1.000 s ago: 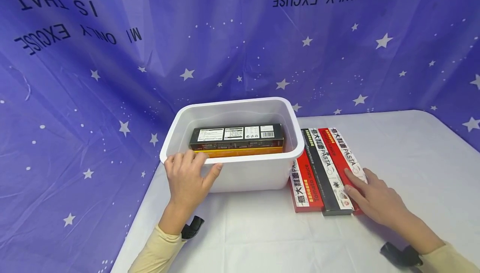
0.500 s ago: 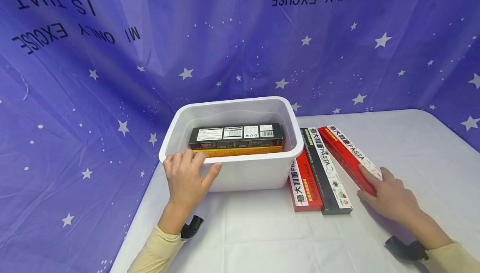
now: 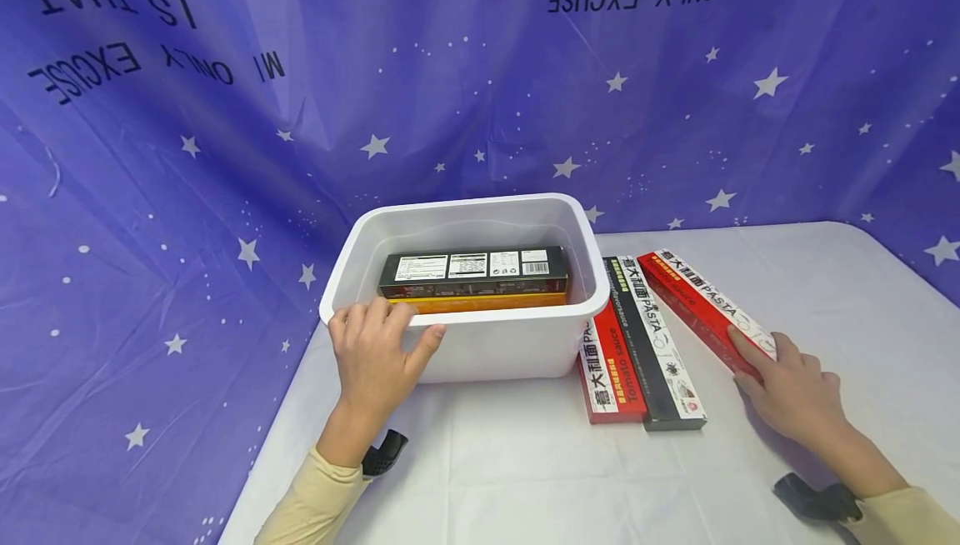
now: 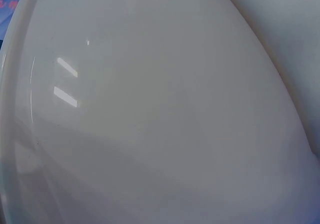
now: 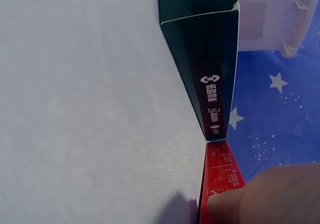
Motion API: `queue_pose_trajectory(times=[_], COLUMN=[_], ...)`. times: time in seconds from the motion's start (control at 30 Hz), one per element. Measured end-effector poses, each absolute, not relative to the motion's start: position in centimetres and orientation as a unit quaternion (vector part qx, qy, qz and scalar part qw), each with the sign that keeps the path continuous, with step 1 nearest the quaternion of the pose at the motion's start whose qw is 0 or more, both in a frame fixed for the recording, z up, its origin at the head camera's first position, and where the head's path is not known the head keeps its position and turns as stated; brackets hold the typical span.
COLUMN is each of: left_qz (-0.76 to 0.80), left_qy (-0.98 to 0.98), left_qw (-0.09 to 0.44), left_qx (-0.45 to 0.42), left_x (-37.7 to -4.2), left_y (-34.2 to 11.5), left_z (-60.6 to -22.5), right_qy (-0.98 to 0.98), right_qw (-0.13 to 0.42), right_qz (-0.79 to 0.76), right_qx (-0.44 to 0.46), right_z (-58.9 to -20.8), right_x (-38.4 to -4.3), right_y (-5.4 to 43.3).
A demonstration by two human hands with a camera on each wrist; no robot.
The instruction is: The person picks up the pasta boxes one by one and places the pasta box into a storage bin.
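- The red pasta box (image 3: 693,303) lies slanted at the right of the white table (image 3: 510,470), its near end partly covered by the right hand (image 3: 797,395).
- That hand grasps the box between thumb and fingers; the fingers on its far side are partly hidden.
- Beside it, the black pasta box (image 3: 651,353) shows nearly whole, lying against the tomato sauce box (image 3: 617,374), whose far part is hidden behind the white bin (image 3: 495,349).
- The left hand (image 3: 375,357) grips the bin's near rim, thumb outside, fingertips out of sight; the left wrist view shows mostly bin wall.
- Inside the bin, a dark box (image 3: 472,270) lies above an orange box (image 3: 480,303), mostly concealed.
- Starred backdrop (image 3: 480,70) lettering is cut off at the top.
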State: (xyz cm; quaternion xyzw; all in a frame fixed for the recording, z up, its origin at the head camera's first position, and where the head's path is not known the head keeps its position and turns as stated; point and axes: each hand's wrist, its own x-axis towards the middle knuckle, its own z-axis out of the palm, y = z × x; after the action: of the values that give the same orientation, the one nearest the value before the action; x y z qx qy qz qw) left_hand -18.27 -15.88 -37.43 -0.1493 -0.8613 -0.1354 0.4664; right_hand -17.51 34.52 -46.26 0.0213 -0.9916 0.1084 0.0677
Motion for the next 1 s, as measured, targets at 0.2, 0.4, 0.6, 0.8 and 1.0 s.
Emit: queue_pose_trajectory(times=[0.2,0.4,0.6,0.8,1.0], left_qz=[-0.134,-0.137,-0.135,-0.135,-0.137], left_qy=[-0.859,-0.863,-0.863,-0.864,-0.863], left_qw=[0.471,0.462,0.462,0.462,0.463], left_qx=[-0.15,-0.148,-0.151,-0.148,-0.149], left_x=[-18.3,-18.3,-18.3,-18.3,-18.3], left_y=[-15.9,-15.9,-15.9,-15.9,-15.9], left_z=[-37.5,-37.5,-37.5,-37.4,-37.5], right_qy=[-0.987,-0.986,-0.986,-0.981,-0.97], right_qw=[0.102,0.122,0.127,0.15,0.201], right_qz=[0.121,0.111,0.1,0.115,0.131], right_qx=[0.024,0.024,0.025,0.03,0.042], right_z=[-46.2,-45.8,-45.5,-44.8,-42.6], right_x=[-17.5,-17.6,-17.7,-17.7,-17.9], right_y=[34.5,34.7,35.1,35.5,35.7])
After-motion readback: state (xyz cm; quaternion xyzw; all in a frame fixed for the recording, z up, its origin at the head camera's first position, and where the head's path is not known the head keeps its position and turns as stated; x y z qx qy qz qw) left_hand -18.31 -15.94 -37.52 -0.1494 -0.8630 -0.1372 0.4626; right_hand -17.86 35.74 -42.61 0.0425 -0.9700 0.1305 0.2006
